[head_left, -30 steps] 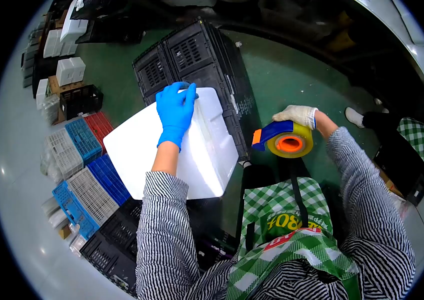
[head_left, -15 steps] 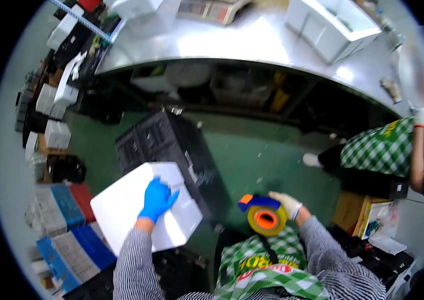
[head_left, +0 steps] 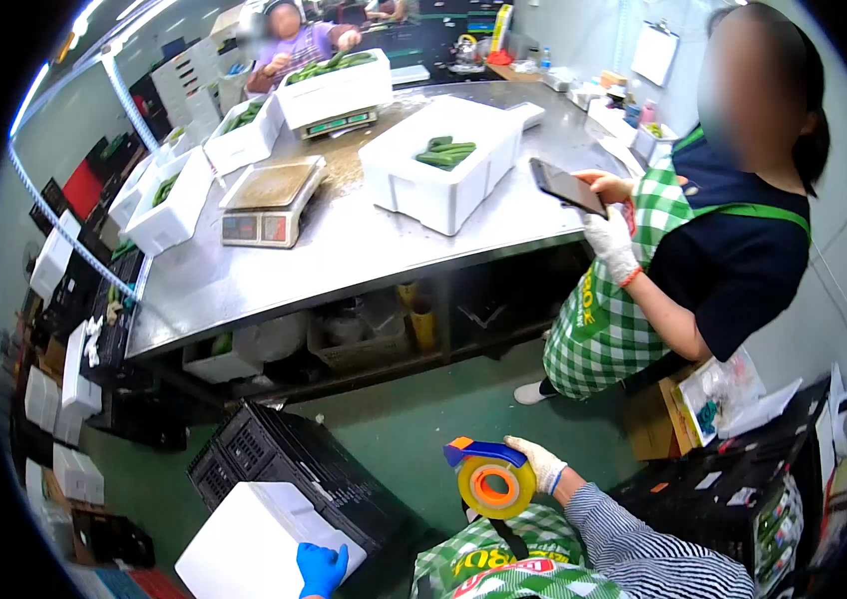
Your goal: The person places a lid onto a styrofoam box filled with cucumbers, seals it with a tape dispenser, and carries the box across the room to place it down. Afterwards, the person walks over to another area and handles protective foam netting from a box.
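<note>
white box lies under left grip, whose closing i cannot tell; right grip clasps tape dispenser; whether box is taped, unclear.

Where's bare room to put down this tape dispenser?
The metal table has a bare strip along its front edge, before the near scale and cucumber box. Green floor lies open between the black crates and white shoe. Other boxes crowd the table's far-left side.
</note>
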A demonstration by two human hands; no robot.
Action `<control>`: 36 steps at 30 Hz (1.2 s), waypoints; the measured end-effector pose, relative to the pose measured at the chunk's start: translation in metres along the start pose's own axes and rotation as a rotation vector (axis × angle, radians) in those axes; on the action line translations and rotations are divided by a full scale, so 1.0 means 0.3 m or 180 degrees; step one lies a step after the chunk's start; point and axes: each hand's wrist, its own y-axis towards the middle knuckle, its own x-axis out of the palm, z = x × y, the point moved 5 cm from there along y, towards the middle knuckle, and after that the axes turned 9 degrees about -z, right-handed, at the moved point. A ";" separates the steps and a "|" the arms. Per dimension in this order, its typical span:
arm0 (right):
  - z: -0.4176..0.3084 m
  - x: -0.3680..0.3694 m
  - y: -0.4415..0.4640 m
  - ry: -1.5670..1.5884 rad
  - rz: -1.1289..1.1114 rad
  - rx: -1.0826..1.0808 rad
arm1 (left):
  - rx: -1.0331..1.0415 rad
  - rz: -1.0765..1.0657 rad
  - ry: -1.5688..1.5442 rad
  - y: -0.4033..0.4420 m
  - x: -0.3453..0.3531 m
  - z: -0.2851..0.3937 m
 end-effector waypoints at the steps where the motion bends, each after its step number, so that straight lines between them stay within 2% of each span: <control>1: 0.026 0.009 -0.031 0.0133 -0.0051 -0.0001 | 0.0001 0.0022 -0.0012 0.001 0.008 0.004; 2: 0.063 0.019 -0.054 0.0366 -0.0174 0.0211 | -0.0001 0.0036 -0.0022 -0.006 0.013 0.000; 6: 0.194 0.078 -0.099 0.0536 -0.0535 -0.0119 | 0.0017 0.0358 -0.0195 -0.020 0.028 -0.027; 10: 0.322 0.141 -0.098 0.0389 -0.0725 -0.0079 | -0.0041 0.0808 -0.0447 -0.031 0.019 -0.040; 12: 0.317 0.211 -0.147 0.0427 -0.0664 0.0164 | 0.0008 0.0863 -0.0577 -0.032 0.008 -0.031; 15: 0.314 0.191 -0.081 -0.0032 -0.0695 -0.0105 | 0.0004 0.0909 -0.0639 -0.037 0.010 -0.037; 17: 0.317 0.225 -0.096 0.0001 -0.0625 -0.0238 | 0.0040 0.0856 -0.0651 -0.037 0.008 -0.042; 20: 0.319 0.235 -0.096 0.0034 -0.0561 -0.0249 | -0.0034 0.0626 -0.0594 -0.034 -0.013 -0.018; 23: 0.285 0.238 -0.050 -0.0083 -0.0625 -0.0116 | 0.0044 0.0760 -0.0347 -0.027 0.014 -0.025; 26: 0.179 0.248 -0.017 -0.0239 -0.0784 -0.0156 | -0.0233 0.0526 -0.0046 -0.002 0.027 -0.013; 29: -0.006 0.249 -0.043 -0.0633 -0.0732 -0.0234 | -0.1198 0.0578 -0.0447 0.019 0.068 0.039; 30: -0.064 0.224 -0.038 -0.0714 -0.0760 -0.0298 | -0.1744 0.0648 -0.1528 0.038 0.093 0.064; 31: -0.115 0.194 -0.029 -0.0798 -0.0787 -0.0360 | -0.2001 0.0805 -0.2833 0.054 0.129 0.109; 32: -0.168 0.149 -0.015 -0.0972 -0.0880 -0.0535 | -0.2081 0.0785 -0.2902 0.085 0.164 0.161; 33: -0.224 0.138 -0.042 -0.0589 -0.0801 -0.0523 | -0.2174 0.0767 -0.2972 0.111 0.197 0.206; 35: -0.327 0.092 -0.057 -0.0403 -0.0655 -0.0600 | -0.2313 0.0200 -0.3017 0.225 0.078 0.443; 36: -0.356 0.048 -0.029 -0.0326 -0.0810 -0.0390 | -0.2264 0.0025 -0.2953 0.264 0.101 0.489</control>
